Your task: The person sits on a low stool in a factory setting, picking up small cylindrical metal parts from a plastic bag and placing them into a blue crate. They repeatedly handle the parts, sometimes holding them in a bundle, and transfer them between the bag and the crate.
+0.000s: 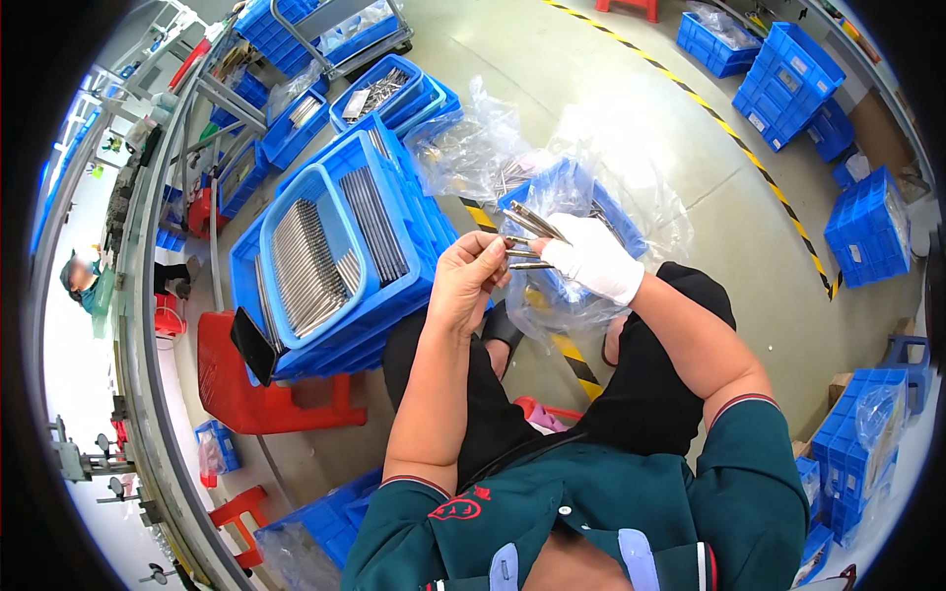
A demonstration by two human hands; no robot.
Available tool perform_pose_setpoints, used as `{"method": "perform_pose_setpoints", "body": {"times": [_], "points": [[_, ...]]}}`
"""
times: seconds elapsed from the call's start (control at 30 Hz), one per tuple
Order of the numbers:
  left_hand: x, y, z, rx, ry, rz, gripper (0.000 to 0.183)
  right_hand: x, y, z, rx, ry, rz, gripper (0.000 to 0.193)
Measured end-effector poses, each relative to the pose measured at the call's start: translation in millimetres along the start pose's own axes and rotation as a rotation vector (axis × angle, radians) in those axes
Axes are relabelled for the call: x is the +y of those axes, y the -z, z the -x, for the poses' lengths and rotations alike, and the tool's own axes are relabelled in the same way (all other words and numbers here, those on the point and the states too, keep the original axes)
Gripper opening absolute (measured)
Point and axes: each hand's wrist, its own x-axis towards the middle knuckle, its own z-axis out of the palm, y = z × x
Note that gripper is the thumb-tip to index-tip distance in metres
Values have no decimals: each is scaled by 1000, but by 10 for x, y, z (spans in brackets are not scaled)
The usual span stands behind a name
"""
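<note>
My right hand (595, 260), in a white glove, grips several thin metal rods (534, 223) that fan out toward the left. Bare and pinched at the fingertips, my left hand (469, 274) meets the end of one of these rods. Below both hands, a blue crate (631, 229) lined with clear plastic film (537, 320) holds more rods, partly hidden by the glove. To the left, a light blue tray (325, 187) full of neatly rowed metal rods (307, 258) rests on a stack of blue crates (419, 231).
A black phone-like slab (254, 347) leans at the tray's near corner. A red stool (232, 379) stands under the crates. Clear bags (473, 148) lie ahead on the floor. Blue crates (788, 84) line the right side, beyond yellow-black floor tape (754, 158). Another person (94, 286) is far left.
</note>
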Motion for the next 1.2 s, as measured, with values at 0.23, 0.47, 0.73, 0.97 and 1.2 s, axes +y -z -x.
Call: {"method": "perform_pose_setpoints", "body": {"times": [0.23, 0.47, 0.73, 0.97, 1.2], "points": [[-3, 10, 11, 16, -34, -130, 13, 22, -8, 23, 41, 73, 28, 28], [-63, 29, -8, -12, 14, 20, 15, 32, -29, 58, 88, 77, 124, 25], [-64, 5, -16, -81, 72, 190, 15, 8, -20, 41, 124, 72, 64, 29], [-66, 76, -27, -197, 183, 292, 11, 38, -62, 28, 112, 91, 74, 27], [-166, 105, -17, 42, 94, 179, 10, 62, -131, 13, 148, 135, 222, 26]]}}
